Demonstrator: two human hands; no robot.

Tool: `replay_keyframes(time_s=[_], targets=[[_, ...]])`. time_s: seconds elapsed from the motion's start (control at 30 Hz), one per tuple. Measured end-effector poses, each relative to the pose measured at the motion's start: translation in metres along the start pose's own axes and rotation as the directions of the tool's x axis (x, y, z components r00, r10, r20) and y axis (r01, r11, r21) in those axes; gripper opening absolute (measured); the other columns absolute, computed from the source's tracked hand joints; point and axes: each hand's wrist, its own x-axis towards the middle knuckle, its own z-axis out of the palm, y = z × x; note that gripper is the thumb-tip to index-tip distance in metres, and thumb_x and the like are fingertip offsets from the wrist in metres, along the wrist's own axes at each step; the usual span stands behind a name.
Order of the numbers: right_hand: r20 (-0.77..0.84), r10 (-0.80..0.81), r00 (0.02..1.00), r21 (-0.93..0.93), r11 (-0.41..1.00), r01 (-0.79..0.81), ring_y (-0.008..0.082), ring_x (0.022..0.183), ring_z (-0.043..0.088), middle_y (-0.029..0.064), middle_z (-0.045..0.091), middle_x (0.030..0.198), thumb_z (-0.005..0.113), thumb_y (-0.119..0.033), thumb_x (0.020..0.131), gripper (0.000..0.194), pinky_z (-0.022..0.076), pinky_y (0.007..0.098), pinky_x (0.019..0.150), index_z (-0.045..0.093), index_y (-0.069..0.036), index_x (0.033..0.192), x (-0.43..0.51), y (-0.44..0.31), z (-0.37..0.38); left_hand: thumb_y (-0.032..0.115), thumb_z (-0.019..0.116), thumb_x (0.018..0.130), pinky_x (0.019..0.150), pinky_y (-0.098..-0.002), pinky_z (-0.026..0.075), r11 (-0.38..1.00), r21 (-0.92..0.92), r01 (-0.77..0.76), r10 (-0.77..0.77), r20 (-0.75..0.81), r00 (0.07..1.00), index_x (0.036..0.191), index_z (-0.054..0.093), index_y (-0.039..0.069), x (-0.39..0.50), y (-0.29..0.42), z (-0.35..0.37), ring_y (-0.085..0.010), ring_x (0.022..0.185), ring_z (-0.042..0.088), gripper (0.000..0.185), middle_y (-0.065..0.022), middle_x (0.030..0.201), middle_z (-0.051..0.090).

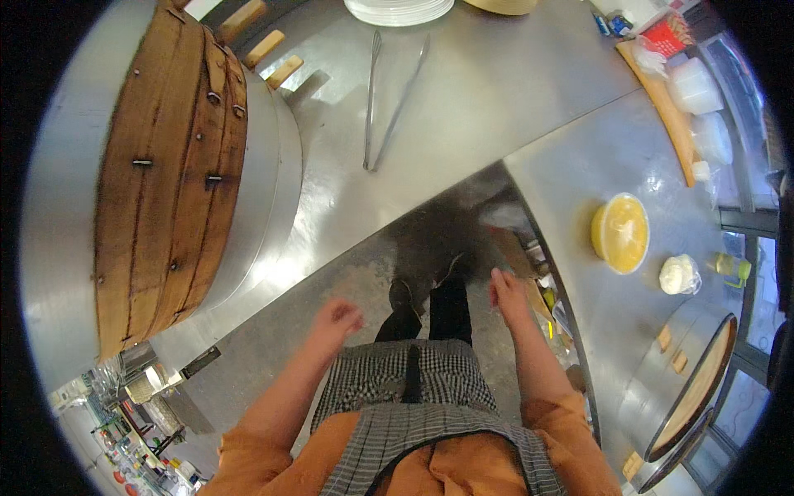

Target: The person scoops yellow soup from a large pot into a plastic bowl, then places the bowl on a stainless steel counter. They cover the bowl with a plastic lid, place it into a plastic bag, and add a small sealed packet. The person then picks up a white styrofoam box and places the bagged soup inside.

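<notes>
My left hand (338, 323) hangs at waist height over the floor, its fingers loosely bent and blurred, with nothing seen in it. On the other side, my right hand (510, 296) hangs in the air with no object visible in it, near the edge of the right-hand metal worktop (558, 204). Both hands are apart from the tables. In front, long metal tongs (372, 105) lie spread on a steel table (459, 93). A stack of wooden steamer tiers (167, 186) stands at the left. To the right sits a bowl of yellow contents (622, 232), seemingly covered in clear film.
White plates (400, 9) are stacked at the far edge. On the right worktop are a bag with white contents (678, 274), a green-handled clear container (734, 269), a wooden board (660, 111), plastic tubs (696, 85) and a large round drum-like container (670, 378). Shelves (146, 428) stand behind, lower left.
</notes>
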Motion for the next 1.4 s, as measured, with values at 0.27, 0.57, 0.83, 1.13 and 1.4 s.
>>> replay_keyframes(time_s=[0.27, 0.57, 0.83, 1.13, 1.4], targets=[[-0.208, 0.407, 0.89, 0.534, 0.809, -0.245, 0.0207, 0.061, 0.057, 0.0086, 0.059, 0.071, 0.059, -0.035, 0.095, 0.032, 0.0488, 0.0359, 0.054, 0.058, -0.005, 0.106, 0.212, 0.058, 0.028, 0.01, 0.061, 0.091, 0.071, -0.0326, 0.051, 0.961, -0.122, 0.25, -0.271, -0.209, 0.94, 0.098, 0.059, 0.0, -0.068, -0.089, -0.043, -0.0214, 0.08, 0.065, 0.012, -0.0116, 0.09, 0.066], [-0.312, 0.321, 0.894, 0.523, 0.844, -0.12, 0.0191, 0.056, 0.054, 0.0079, 0.057, 0.068, 0.066, -0.024, 0.091, 0.025, 0.0449, 0.0336, 0.049, 0.056, -0.001, 0.092, 0.185, 0.039, 0.032, 0.006, 0.06, 0.092, 0.078, -0.0353, 0.053, 0.979, -0.084, 0.184, -0.194, -0.134, 0.972, 0.102, 0.059, 0.0, -0.054, -0.087, -0.013, -0.0206, 0.086, 0.066, 0.012, -0.0105, 0.093, 0.066], [0.305, 0.145, 0.941, 0.14, 0.971, -0.195, 0.0148, 0.052, 0.056, 0.0071, 0.06, 0.066, 0.073, -0.031, 0.086, 0.037, 0.0449, 0.0304, 0.048, 0.062, 0.004, 0.085, -0.032, -0.016, 0.128, 0.035, 0.068, 0.088, 0.1, -0.0409, 0.043, 0.946, 0.315, -0.079, 0.138, -0.17, 0.976, 0.133, 0.046, 0.0, -0.004, -0.023, 0.038, -0.0292, 0.121, 0.052, 0.062, -0.0183, 0.129, 0.054], [0.637, -0.13, 0.76, 0.088, 0.992, 0.096, 0.0134, 0.068, 0.063, 0.007, 0.066, 0.083, 0.07, -0.03, 0.088, 0.035, 0.0517, 0.0286, 0.055, 0.065, 0.001, 0.103, -0.125, -0.106, 0.078, 0.021, 0.068, 0.089, 0.072, -0.0295, 0.048, 0.995, -0.063, -0.074, 0.089, 0.296, 0.951, 0.108, 0.063, 0.003, 0.019, 0.061, 0.055, -0.0127, 0.08, 0.059, 0.027, -0.0046, 0.096, 0.066], [0.103, 0.152, 0.983, 0.44, 0.879, -0.182, 0.0256, 0.105, 0.056, 0.014, 0.052, 0.126, 0.054, -0.053, 0.093, 0.064, 0.0515, 0.0429, 0.085, 0.044, -0.004, 0.134, -0.059, -0.081, 0.012, 0.03, 0.062, 0.093, 0.056, -0.03, 0.042, 0.775, 0.45, -0.443, 0.364, 0.256, 0.896, 0.081, 0.069, 0.002, 0.008, 0.105, 0.071, -0.0087, 0.06, 0.051, 0.031, -0.0003, 0.064, 0.06]])
